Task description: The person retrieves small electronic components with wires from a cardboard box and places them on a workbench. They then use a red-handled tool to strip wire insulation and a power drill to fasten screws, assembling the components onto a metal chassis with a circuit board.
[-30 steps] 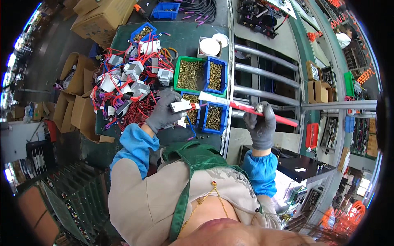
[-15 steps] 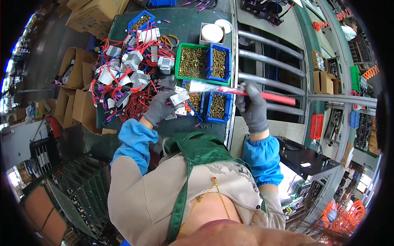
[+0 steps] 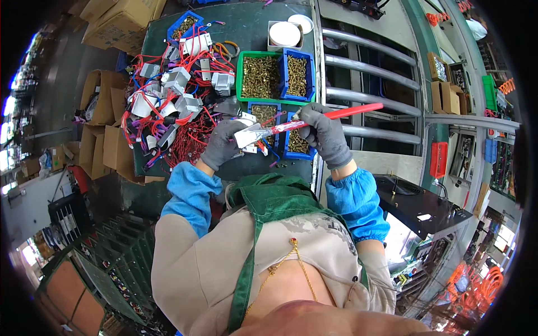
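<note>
Mid-frame over the worktop (image 3: 235, 22): left hand (image 3: 221, 144) grip closed on small white part (image 3: 246, 136), right hand (image 3: 324, 133) grip wrapped round red screwdriver (image 3: 336, 116), tip on the part. Looks like fastening; next probably needs steady tip alignment.

Brown cardboard cartons (image 3: 120, 19) are sitting at eleven o'clock, flaps partly open. More flattened brown cartons (image 3: 103, 129) are lying at nine o'clock beside the bench. A small white square box (image 3: 284, 35) is standing at twelve o'clock. Small brown boxes (image 3: 443, 84) are resting at two o'clock. No screens are showing.
</note>
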`<state>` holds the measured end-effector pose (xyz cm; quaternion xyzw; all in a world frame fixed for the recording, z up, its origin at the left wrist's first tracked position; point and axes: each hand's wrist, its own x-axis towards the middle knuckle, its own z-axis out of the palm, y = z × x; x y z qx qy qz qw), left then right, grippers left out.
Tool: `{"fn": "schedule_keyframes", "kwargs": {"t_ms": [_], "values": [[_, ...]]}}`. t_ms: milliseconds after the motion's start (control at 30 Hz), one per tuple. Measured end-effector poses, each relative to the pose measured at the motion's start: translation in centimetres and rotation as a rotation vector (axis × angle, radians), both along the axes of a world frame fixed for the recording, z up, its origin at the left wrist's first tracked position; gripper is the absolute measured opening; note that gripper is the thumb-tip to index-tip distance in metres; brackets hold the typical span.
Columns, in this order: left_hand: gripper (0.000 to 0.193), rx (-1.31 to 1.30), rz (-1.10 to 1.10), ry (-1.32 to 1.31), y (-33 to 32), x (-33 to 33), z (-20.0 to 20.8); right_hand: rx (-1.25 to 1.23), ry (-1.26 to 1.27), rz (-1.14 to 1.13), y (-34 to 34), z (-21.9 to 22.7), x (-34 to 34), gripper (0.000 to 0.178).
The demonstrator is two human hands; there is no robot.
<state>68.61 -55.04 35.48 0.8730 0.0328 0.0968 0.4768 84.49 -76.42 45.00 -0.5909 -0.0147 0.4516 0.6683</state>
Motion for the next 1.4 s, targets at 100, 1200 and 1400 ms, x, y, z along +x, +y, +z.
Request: {"fn": "schedule_keyframes", "kwargs": {"t_ms": [100, 1200, 1400], "values": [[0.045, 0.026, 0.024, -0.054, -0.2, -0.1, 0.0, 0.031, -0.107, -0.026, -0.3, 0.2, 0.3, 0.016], [0.026, -0.065, 0.068, -0.047, 0.1, -0.2, -1.3, -0.128, -0.231, -0.008, -1.1, 0.4, 0.5, 0.021], [0.027, -0.129, 0.082, -0.027, 0.2, -0.2, -1.7, 0.17, -0.111, -0.005, -2.6, 1.3, 1.5, 0.023]]}}
